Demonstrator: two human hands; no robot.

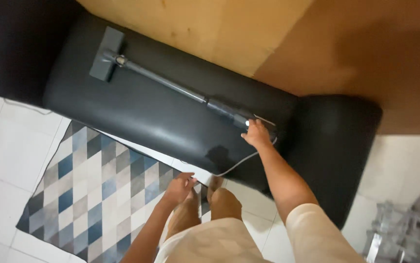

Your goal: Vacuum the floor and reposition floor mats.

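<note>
My right hand (pixel 257 134) grips the handle end of a grey stick vacuum (pixel 171 84). Its long tube runs up and to the left across a black leather sofa seat (pixel 136 117), and the flat floor head (pixel 105 54) rests on the seat's far left part. A thin white cord (pixel 239 163) hangs from the handle down over the sofa's front edge. My left hand (pixel 178 188) hangs free above my knee, fingers loosely apart, holding nothing.
A rug (pixel 88 190) with blue, grey and beige diamonds lies on white floor tiles in front of the sofa. The sofa's rounded armrest (pixel 336 141) is at the right. A tan wall (pixel 278 34) stands behind. Some clear glassy object (pixel 395 234) sits at the lower right.
</note>
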